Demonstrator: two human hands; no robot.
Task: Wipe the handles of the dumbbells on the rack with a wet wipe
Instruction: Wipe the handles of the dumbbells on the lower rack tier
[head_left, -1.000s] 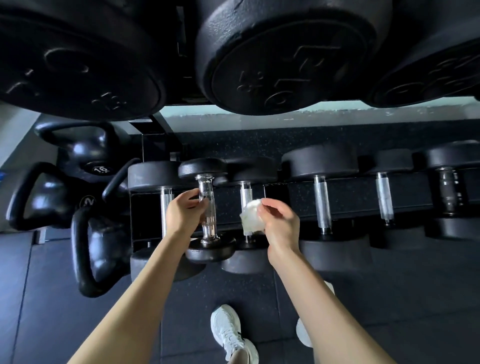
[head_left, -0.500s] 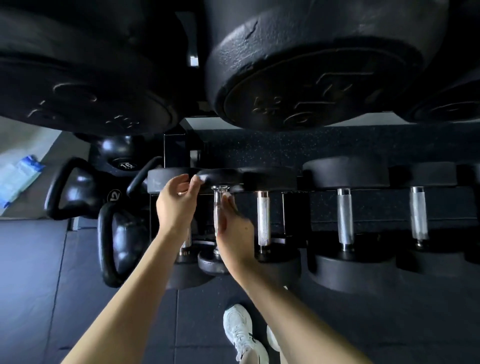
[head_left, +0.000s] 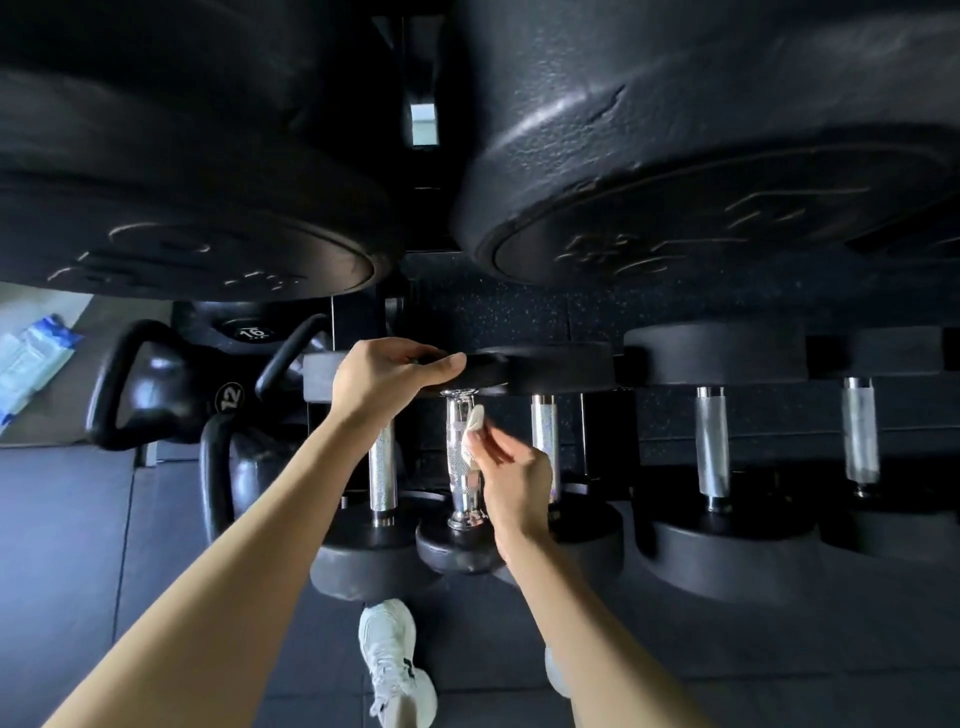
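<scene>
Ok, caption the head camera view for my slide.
Right hand presses a wet wipe to a dumbbell handle; left hand grips its upper end.

A row of dumbbells (head_left: 711, 441) lies across the lower rack (head_left: 660, 415), handles running front to back. Second from the left is the small dumbbell (head_left: 460, 467). The left hand (head_left: 384, 379) grips its far head, and the right hand (head_left: 514, 483) pinches the wipe (head_left: 475, 423) against the handle's right side. Kettlebells (head_left: 156, 384) stand left of the row, with a wipe packet (head_left: 31, 364) on the floor farther left. Large dumbbell heads (head_left: 675, 182) sit overhead.
</scene>
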